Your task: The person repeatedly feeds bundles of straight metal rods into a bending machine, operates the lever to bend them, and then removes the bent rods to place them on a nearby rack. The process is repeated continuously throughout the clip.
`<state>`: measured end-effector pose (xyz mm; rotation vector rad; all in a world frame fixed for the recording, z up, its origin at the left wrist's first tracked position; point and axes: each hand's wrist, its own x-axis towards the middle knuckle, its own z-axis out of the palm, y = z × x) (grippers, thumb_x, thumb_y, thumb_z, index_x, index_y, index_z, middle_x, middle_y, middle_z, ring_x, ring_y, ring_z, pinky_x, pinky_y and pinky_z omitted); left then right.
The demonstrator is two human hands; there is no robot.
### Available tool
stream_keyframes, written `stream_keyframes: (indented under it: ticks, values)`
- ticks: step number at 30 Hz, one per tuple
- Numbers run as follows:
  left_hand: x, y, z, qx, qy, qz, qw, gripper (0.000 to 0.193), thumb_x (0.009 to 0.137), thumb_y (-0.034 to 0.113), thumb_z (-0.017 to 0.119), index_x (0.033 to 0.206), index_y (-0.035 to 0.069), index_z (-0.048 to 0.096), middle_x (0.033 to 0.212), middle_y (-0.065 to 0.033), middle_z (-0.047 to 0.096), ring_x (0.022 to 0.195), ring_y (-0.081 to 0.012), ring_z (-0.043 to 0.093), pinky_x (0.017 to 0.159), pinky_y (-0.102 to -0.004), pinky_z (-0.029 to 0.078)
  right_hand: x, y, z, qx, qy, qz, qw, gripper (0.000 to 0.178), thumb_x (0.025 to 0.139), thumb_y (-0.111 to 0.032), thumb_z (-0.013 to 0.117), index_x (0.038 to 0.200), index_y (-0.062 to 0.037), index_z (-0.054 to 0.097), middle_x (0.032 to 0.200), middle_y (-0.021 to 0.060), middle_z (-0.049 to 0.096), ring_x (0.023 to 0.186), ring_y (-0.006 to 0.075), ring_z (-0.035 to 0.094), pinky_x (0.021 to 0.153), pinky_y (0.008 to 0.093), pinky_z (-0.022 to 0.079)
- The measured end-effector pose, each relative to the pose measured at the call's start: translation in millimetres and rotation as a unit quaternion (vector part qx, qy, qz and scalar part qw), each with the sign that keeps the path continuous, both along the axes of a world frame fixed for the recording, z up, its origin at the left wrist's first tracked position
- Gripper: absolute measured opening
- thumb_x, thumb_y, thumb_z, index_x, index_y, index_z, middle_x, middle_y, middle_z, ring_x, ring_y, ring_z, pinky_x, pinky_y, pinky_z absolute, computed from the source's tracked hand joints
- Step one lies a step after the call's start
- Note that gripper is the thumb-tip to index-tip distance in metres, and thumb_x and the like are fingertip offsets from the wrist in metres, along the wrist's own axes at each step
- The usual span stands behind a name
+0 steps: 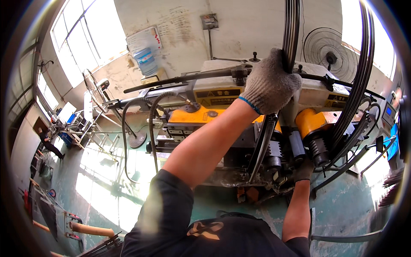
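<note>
My left hand, in a grey knitted glove with a blue cuff, is raised over the machine. Its fingers are closed round a bundle of long dark metal rods that stand upright and run out of the top of the view. My right hand, in a darker glove, is low at the machine's front, just under a grey cylinder. Its fingers are mostly hidden there. A ribbed dark metal part is to its right, and another toothed part to its left.
The yellow and black machine spans the middle, with looping hoses. More long dark rods curve down at the right. A wall fan and a blue water bottle stand behind. Another person is far left.
</note>
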<state>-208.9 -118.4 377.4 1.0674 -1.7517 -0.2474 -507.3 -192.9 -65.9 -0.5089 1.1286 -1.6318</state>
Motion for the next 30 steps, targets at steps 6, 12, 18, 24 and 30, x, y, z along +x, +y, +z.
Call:
stream_keyframes:
  ticks: [6, 12, 18, 24, 30]
  values:
    - [16.3, 6.7, 3.9, 0.039, 0.059, -0.001, 0.998, 0.039, 0.088, 0.024, 0.072, 0.114, -0.004, 0.060, 0.093, -0.0185, 0.071, 0.089, -0.0307, 0.070, 0.082, -0.0402, 0.056, 34.9, 19.5, 47.0, 0.035, -0.048, -0.016, 0.998, 0.029, 0.098, -0.018, 0.061, 0.124, -0.0116, 0.070, 0.099, 0.0036, 0.065, 0.083, 0.0174, 0.066, 0.071, 0.0325, 0.058]
    - [31.4, 11.4, 9.4, 0.028, 0.022, -0.039, 0.999, 0.040, 0.091, 0.021, 0.074, 0.120, -0.003, 0.060, 0.090, -0.0083, 0.069, 0.084, -0.0158, 0.066, 0.077, -0.0318, 0.054, 47.4, 41.3, 35.1, 0.039, -0.089, 0.017, 0.995, 0.030, 0.091, -0.007, 0.062, 0.120, -0.0119, 0.067, 0.093, 0.0043, 0.062, 0.073, 0.0179, 0.061, 0.067, 0.0351, 0.056]
    - [35.9, 27.3, 18.0, 0.057, -0.028, -0.055, 0.996, 0.039, 0.096, 0.024, 0.071, 0.125, 0.000, 0.061, 0.098, -0.0104, 0.072, 0.093, -0.0178, 0.069, 0.085, -0.0350, 0.056, 32.8, 34.0, 18.1, 0.044, -0.073, 0.001, 0.996, 0.011, 0.092, -0.016, 0.063, 0.089, -0.0063, 0.069, 0.081, 0.0072, 0.068, 0.069, 0.0213, 0.066, 0.060, 0.0378, 0.055]
    - [32.2, 30.7, 18.8, 0.073, -0.051, -0.029, 0.996, 0.040, 0.098, 0.024, 0.072, 0.127, -0.002, 0.061, 0.104, -0.0132, 0.073, 0.097, -0.0195, 0.071, 0.088, -0.0358, 0.057, 30.5, 33.2, 20.3, 0.058, -0.098, 0.032, 0.993, 0.009, 0.089, -0.019, 0.066, 0.090, -0.0107, 0.066, 0.079, 0.0075, 0.064, 0.061, 0.0245, 0.062, 0.048, 0.0395, 0.051]
    - [34.2, 30.9, 14.9, 0.098, -0.035, -0.013, 0.994, 0.044, 0.099, 0.023, 0.072, 0.130, -0.004, 0.057, 0.108, -0.0125, 0.074, 0.101, -0.0199, 0.072, 0.091, -0.0353, 0.058, 34.9, 36.7, 19.3, 0.081, -0.078, 0.068, 0.991, 0.013, 0.084, -0.018, 0.068, 0.091, -0.0077, 0.068, 0.080, 0.0120, 0.068, 0.062, 0.0261, 0.064, 0.047, 0.0413, 0.052]
